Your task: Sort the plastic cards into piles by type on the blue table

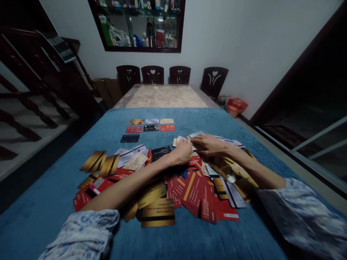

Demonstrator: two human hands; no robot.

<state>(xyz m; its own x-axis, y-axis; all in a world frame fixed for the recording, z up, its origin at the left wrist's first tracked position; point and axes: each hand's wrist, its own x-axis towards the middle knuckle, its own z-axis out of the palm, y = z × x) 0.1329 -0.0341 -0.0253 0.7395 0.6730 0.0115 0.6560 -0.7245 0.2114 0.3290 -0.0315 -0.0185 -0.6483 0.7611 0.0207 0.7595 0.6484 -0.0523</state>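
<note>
One camera sits up on the person's head. It looks forward and down at the blue cloth (214,121), so both sleeves (86,231) come in low, one on each side. The left hand (183,151) and right hand (208,145) are close, near the middle. The chairs (145,77) and wall (238,39) are far off, up top. It sees very wide, from the stair rail (20,32) on the left to the dark doorway (314,83) on the right

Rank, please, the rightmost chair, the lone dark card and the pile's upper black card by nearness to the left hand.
1. Upper black card, beside the left hand
2. Lone dark card, farther left
3. Rightmost chair, near the wall
</note>
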